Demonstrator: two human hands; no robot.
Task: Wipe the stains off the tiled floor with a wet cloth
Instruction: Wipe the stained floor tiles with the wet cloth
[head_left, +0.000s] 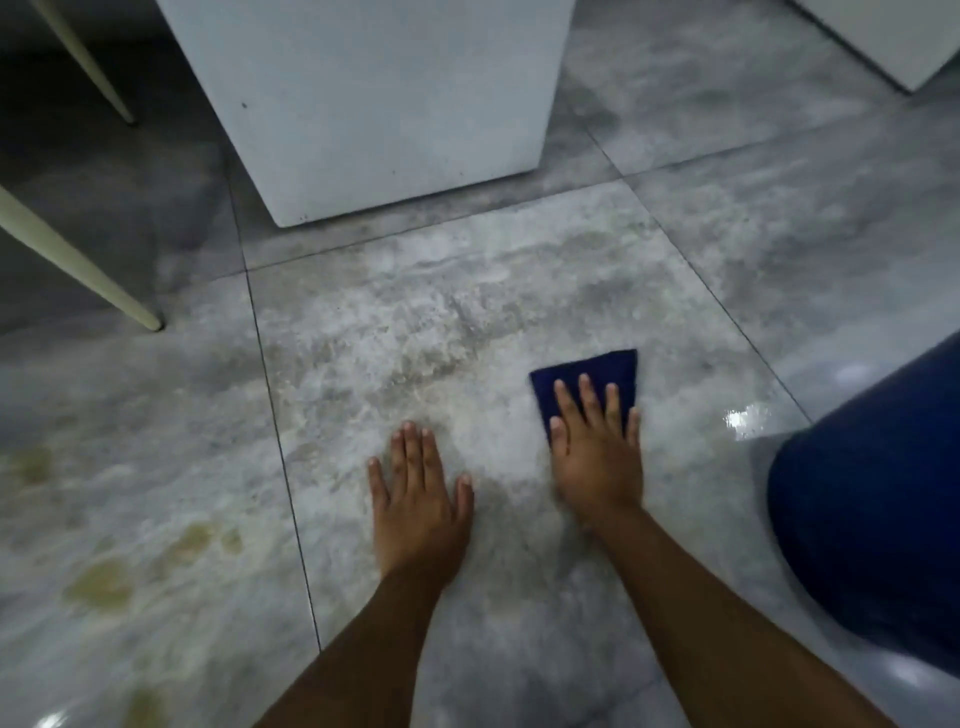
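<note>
A dark blue cloth (592, 374) lies flat on the grey marbled tiled floor (415, 322), right of centre. My right hand (595, 457) presses down on its near part, palm flat and fingers spread over it. My left hand (418, 493) rests flat on the bare tile about a hand's width to the left, fingers apart, holding nothing. Yellowish-brown stains (104, 582) mark the tile at the lower left, beyond a grout line from both hands. A wet glossy patch (748, 418) shines to the right of the cloth.
A white cabinet base (374, 104) stands just behind the tile I am on. Two cream furniture legs (78, 260) slant down at the left. A large dark blue rounded object (872, 509) fills the right edge. Another white unit (883, 36) sits at top right.
</note>
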